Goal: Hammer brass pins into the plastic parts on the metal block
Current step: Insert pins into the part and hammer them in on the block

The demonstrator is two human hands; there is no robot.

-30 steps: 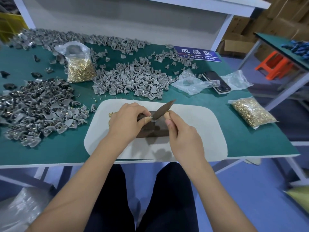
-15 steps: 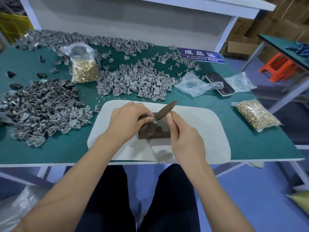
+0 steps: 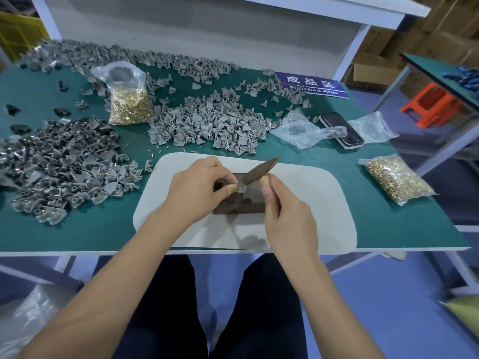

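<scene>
A dark metal block point(image 3: 246, 203) lies on a white mat point(image 3: 311, 203) at the table's front. My left hand point(image 3: 197, 187) pinches a small grey plastic part point(image 3: 239, 189) on top of the block. My right hand point(image 3: 287, 216) grips the wooden handle of a small hammer point(image 3: 260, 171), whose dark pointed head rests low over the part. Any pin in the part is too small to see.
Piles of grey plastic parts point(image 3: 207, 125) and darker ones point(image 3: 57, 164) cover the green table. Bags of brass pins stand at back left point(image 3: 129, 104) and lie at right point(image 3: 396, 178). A phone point(image 3: 342, 130) and empty plastic bags point(image 3: 305, 130) are behind the mat.
The hammer head has dropped a little toward the part between my left fingers. Both hands stay over the block; the view has shifted slightly.
</scene>
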